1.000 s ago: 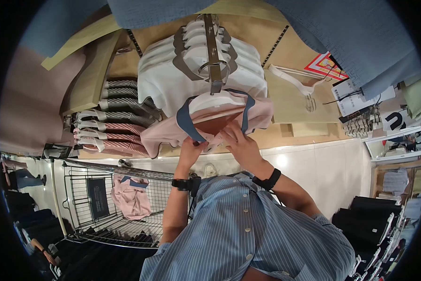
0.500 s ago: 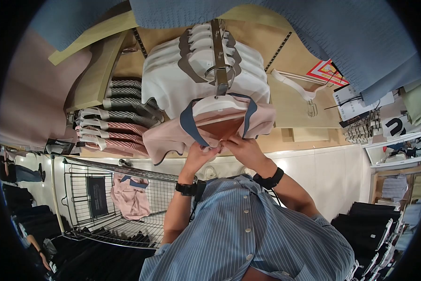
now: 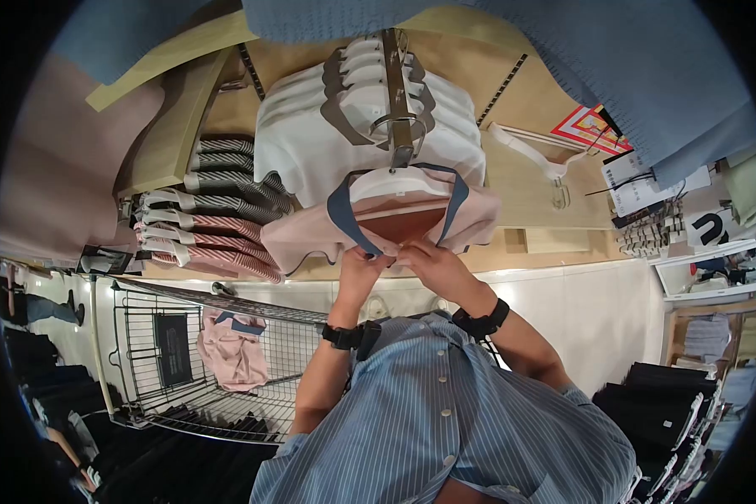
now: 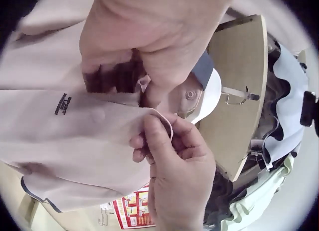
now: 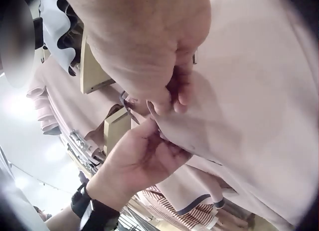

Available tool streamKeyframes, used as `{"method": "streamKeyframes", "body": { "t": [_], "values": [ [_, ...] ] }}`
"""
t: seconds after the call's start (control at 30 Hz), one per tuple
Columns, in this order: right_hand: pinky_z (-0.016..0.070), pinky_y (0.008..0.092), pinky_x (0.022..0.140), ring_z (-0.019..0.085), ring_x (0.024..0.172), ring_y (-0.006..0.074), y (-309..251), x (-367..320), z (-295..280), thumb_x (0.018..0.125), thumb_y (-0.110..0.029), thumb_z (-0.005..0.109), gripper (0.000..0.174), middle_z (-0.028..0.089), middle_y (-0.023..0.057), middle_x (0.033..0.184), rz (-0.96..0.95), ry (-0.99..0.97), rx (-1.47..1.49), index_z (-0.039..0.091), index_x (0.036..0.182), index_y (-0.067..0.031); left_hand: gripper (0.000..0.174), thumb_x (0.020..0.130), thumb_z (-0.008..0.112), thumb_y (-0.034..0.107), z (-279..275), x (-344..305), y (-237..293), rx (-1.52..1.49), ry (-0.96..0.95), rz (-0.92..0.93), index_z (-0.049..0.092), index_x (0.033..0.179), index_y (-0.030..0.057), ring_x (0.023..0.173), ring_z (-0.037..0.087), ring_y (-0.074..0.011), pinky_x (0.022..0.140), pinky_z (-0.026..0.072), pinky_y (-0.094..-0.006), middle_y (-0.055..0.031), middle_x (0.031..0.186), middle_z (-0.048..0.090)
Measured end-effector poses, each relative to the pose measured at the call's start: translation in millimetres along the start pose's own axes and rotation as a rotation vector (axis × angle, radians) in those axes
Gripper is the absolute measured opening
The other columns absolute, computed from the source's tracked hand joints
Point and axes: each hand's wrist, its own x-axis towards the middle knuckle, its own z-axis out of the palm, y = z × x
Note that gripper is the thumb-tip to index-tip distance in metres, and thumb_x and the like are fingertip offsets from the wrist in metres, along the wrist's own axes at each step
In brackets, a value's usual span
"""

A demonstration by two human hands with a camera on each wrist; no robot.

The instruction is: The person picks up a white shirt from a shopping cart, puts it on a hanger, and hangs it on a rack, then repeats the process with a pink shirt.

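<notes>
A pink shirt [image 3: 302, 235] with a dark blue collar hangs on a white hanger [image 3: 386, 184] at the front of a metal rail. Below its collar, the left hand [image 3: 363, 275] and the right hand [image 3: 435, 269] meet at the front placket, each pinching fabric. In the left wrist view the left hand [image 4: 149, 36] has thumb and fingers curled at the placket, while the right hand [image 4: 179, 166] pinches the cloth edge. The right wrist view has the right hand [image 5: 149, 46] above and the left hand [image 5: 139, 156] below, fingertips close together. Fingers hide the button area.
White shirts with grey collars [image 3: 294, 126] hang behind the pink one. Striped shirts [image 3: 218, 189] hang to the left. A wire cart [image 3: 289, 370] at lower left holds another pink shirt [image 3: 231, 353]. An unused white hanger [image 3: 533, 155] is at right, dark garments [image 3: 655, 412] at lower right.
The right hand's fingers, more spread a second ago, have closed in on the placket beside the left hand. The shirt and both hands appear slightly farther right in the head view.
</notes>
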Motion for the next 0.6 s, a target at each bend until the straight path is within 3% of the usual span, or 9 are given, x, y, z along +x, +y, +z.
{"method": "streamKeyframes", "body": {
  "t": [0.27, 0.4, 0.5, 0.6],
  "values": [
    [0.0536, 0.0367, 0.070, 0.063, 0.085, 0.0285, -1.3, 1.1, 2.2, 0.080, -0.004, 0.065, 0.018, 0.062, 0.0076, 0.096, 0.033, 0.168, 0.048, 0.062, 0.097, -0.0058, 0.008, 0.080, 0.064, 0.003, -1.2, -7.1, 4.9, 0.009, 0.016, 0.055, 0.067, 0.087, -0.0011, 0.069, 0.054, -0.0070, 0.061, 0.0435, -0.0248, 0.0000, 0.077, 0.064],
    [0.0541, 0.0355, 0.072, 0.063, 0.085, 0.0299, 4.0, -3.5, 2.0, 0.075, -0.001, 0.065, 0.029, 0.060, 0.0096, 0.101, 0.010, 0.148, 0.053, 0.059, 0.103, -0.0061, 0.008, 0.081, 0.064, 0.002, -6.6, -4.5, -5.9, 0.095, -0.005, 0.001, 0.067, 0.088, -0.0014, 0.072, 0.055, -0.0066, 0.063, 0.0452, -0.0253, -0.0001, 0.081, 0.065],
    [0.0541, 0.0362, 0.071, 0.063, 0.085, 0.0305, 2.6, -2.0, 2.0, 0.076, -0.002, 0.065, 0.027, 0.061, 0.0097, 0.099, 0.041, 0.171, 0.071, 0.059, 0.102, -0.0066, 0.010, 0.084, 0.064, 0.003, 4.8, -8.0, 8.5, 0.019, 0.003, 0.056, 0.068, 0.091, -0.0019, 0.075, 0.059, -0.0075, 0.067, 0.0472, -0.0248, -0.0027, 0.085, 0.068],
    [0.0535, 0.0363, 0.069, 0.063, 0.084, 0.0300, 1.8, 0.5, 2.2, 0.078, -0.003, 0.066, 0.023, 0.062, 0.0093, 0.096, 0.063, 0.204, 0.096, 0.059, 0.100, -0.0066, 0.014, 0.086, 0.064, 0.005, 12.6, -12.3, 21.6, 0.251, 0.016, 0.229, 0.069, 0.099, 0.0000, 0.077, 0.062, -0.0094, 0.070, 0.0486, -0.0246, -0.0059, 0.088, 0.070]
  ]
}}
